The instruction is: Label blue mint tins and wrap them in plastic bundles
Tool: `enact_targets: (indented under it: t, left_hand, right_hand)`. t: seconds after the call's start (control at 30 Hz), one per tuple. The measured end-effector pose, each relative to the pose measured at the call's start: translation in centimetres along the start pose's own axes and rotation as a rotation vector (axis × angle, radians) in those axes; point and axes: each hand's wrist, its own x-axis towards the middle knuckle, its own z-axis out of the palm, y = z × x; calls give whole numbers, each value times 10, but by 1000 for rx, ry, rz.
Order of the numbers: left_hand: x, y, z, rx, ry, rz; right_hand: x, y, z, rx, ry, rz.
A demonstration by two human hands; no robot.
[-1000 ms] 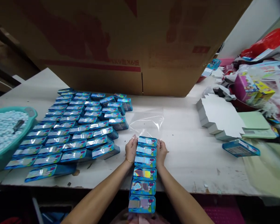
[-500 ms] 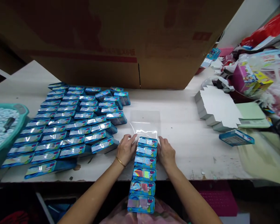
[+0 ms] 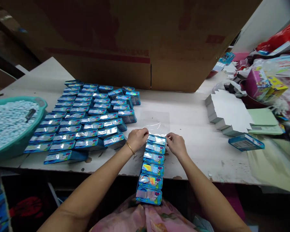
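A row of several small blue boxes reaches from my lap onto the table's front edge, tops facing up. At its far end lies a clear plastic bag, flat on the table, its near edge by the farthest box. On the left of that edge, my left hand is closed, thumb and fingers pinching the film. Opposite it, my right hand pinches the bag's right side beside the same box. How far the boxes reach into the bag is hard to see.
Many blue boxes stand in rows on the left, beside a teal basin of pale blue pieces. A large cardboard carton stands behind. On the right are stacked white card cutouts, a lying blue box and clutter.
Both hands have shifted slightly away from me, with fingers now pinched at the bag's edge. The box row has moved forward with them. The camera view has turned a little left.
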Motion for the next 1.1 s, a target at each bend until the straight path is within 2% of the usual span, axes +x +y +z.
enact_targets:
  t: [0.13,0.23,0.37,0.5,0.6,0.8,0.9,1.0,1.1]
  left_hand:
    - [-3,1,-4,65,28,81]
    - [-3,-1,-5,4,32,87]
    - [-3,-3,0,-33,67,114]
    - [-5,-3,6,53,169,178]
    - [-7,-4,10,39,237,197]
    - [-15,-7,16,-90,330,195]
    - [-17,-8,16,-102,362,224]
    - [-25,-10,17,-78,420,316]
    - [-40,-12,25,-81,468,372]
  right_hand:
    - [-12,-10,-6,-227,11,-65]
    - [-17,-13,-5,-329,87,-100]
    - [-17,-6,3,-257,208,-198]
    - [-16,4,13,-187,392,-352]
    - [-16,7,20,-196,498,-438]
    - [-16,5,25,-42,544,-493]
    - [-20,8,27,-63,601,-547]
    - [-29,16,30,-181,666,-702]
    - [-40,25,38,-214,667,-830]
